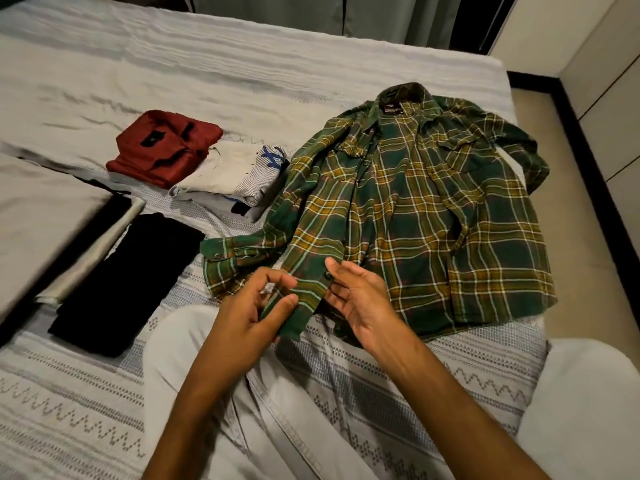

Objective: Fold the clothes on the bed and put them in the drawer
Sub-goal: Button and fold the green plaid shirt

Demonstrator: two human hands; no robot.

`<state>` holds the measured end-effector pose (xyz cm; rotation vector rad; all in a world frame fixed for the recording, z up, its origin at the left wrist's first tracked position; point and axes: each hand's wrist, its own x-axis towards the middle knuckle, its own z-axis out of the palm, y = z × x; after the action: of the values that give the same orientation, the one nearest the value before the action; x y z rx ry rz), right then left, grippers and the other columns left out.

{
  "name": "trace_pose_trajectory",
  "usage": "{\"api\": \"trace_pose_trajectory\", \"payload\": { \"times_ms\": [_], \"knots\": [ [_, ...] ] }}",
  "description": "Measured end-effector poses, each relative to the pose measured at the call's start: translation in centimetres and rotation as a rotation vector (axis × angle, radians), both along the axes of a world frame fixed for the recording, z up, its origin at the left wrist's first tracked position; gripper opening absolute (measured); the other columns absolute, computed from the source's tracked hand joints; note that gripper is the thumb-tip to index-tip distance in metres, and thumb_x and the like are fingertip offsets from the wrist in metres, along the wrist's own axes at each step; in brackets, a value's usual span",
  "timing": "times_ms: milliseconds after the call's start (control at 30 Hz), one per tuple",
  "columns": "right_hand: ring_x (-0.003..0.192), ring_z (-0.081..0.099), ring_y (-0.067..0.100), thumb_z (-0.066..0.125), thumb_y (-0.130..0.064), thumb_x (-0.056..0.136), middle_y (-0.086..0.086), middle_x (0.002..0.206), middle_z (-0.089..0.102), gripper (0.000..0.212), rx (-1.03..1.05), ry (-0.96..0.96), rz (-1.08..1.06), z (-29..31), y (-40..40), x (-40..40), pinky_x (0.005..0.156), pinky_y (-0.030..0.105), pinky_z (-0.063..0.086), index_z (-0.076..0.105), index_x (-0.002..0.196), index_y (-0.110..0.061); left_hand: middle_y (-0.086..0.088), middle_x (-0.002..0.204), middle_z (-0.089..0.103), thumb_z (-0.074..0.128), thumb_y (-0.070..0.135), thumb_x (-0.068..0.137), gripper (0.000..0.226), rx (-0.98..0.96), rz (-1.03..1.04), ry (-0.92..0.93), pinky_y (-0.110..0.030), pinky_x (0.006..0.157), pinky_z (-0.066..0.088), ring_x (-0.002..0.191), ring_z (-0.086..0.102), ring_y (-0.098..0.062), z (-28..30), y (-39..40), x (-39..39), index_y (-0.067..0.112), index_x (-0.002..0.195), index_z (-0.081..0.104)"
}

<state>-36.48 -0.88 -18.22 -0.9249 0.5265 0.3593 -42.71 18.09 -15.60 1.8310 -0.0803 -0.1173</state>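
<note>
A green and yellow plaid shirt (408, 216) lies spread face up on the bed (173, 71), collar at the far end and front unbuttoned. My left hand (249, 317) pinches the lower corner of the shirt's left front panel between thumb and fingers. Just right of it, my right hand (360, 299) is held with relaxed fingers, palm turned left, its thumb touching the buttoned edge of that same panel. The left sleeve cuff (221, 258) lies bunched beside my left hand.
Folded clothes lie on the left of the bed: a red shirt (166, 147), a white and striped pile (235, 174), a black garment (128, 282) and a beige one (86, 261). My legs in light trousers (214, 393) rest on the patterned sheet. Floor and cabinets (609, 98) lie right.
</note>
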Motion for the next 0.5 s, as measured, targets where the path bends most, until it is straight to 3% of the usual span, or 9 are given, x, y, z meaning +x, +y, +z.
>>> {"api": "trace_pose_trajectory", "payload": {
  "times_ms": [100, 200, 300, 367, 433, 500],
  "knots": [
    [0.082, 0.079, 0.018, 0.079, -0.005, 0.089, 0.008, 0.095, 0.081, 0.024, -0.075, 0.034, -0.012, -0.7, -1.1, -0.4, 0.069, 0.030, 0.064, 0.069, 0.111, -0.005, 0.011, 0.085, 0.077, 0.064, 0.038, 0.103, 0.023, 0.266, -0.069, -0.020, -0.036, 0.059, 0.062, 0.070, 0.075, -0.005, -0.4, -0.5, 0.1, 0.035, 0.124, 0.057],
    [0.085, 0.079, 0.018, 0.078, -0.004, 0.089, 0.008, 0.096, 0.081, 0.028, -0.126, 0.055, -0.019, -1.5, -2.3, -1.0, 0.069, 0.029, 0.063, 0.068, 0.116, -0.005, 0.020, 0.068, 0.067, 0.056, 0.055, 0.102, 0.023, 0.678, -0.188, -0.124, -0.023, 0.051, 0.040, 0.061, 0.064, 0.001, -0.5, -1.0, 0.2, 0.046, 0.121, 0.047],
    [0.095, 0.078, 0.024, 0.077, -0.008, 0.092, 0.011, 0.104, 0.080, 0.031, -0.214, 0.017, 0.088, -2.1, -3.4, -1.6, 0.082, 0.036, 0.064, 0.069, 0.121, -0.004, 0.012, 0.071, 0.057, 0.046, 0.068, 0.099, 0.035, 1.011, -0.279, -0.130, -0.033, 0.058, 0.036, 0.073, 0.060, -0.008, -0.9, -1.5, 0.1, 0.047, 0.126, 0.040],
    [0.089, 0.078, 0.025, 0.075, -0.010, 0.095, 0.011, 0.100, 0.080, 0.026, -0.315, -0.044, 0.179, -1.8, -4.7, -2.0, 0.078, 0.035, 0.064, 0.069, 0.120, -0.006, 0.010, 0.081, 0.059, 0.045, 0.074, 0.095, 0.043, 1.133, -0.276, -0.073, -0.034, 0.061, 0.035, 0.082, 0.063, -0.014, -1.1, -2.0, 0.1, 0.046, 0.128, 0.039],
    [0.082, 0.075, 0.018, 0.068, -0.017, 0.101, 0.004, 0.095, 0.078, 0.014, -0.627, -0.247, 0.298, -1.4, -6.3, -2.4, 0.070, 0.029, 0.062, 0.073, 0.114, -0.014, 0.010, 0.094, 0.069, 0.041, 0.083, 0.091, 0.054, 1.160, -0.221, -0.050, -0.033, 0.064, 0.041, 0.089, 0.067, -0.015, -1.2, -2.7, 0.3, 0.045, 0.129, 0.036],
    [0.084, 0.068, 0.007, 0.063, -0.026, 0.104, -0.008, 0.098, 0.073, 0.013, -1.218, -0.527, 0.346, -1.5, -8.7, -3.0, 0.072, 0.022, 0.056, 0.072, 0.112, -0.023, 0.010, 0.092, 0.070, 0.036, 0.088, 0.089, 0.061, 1.071, -0.100, -0.107, -0.031, 0.061, 0.043, 0.081, 0.067, -0.014, -0.9, -3.7, 0.4, 0.042, 0.130, 0.033]
  ]
}}
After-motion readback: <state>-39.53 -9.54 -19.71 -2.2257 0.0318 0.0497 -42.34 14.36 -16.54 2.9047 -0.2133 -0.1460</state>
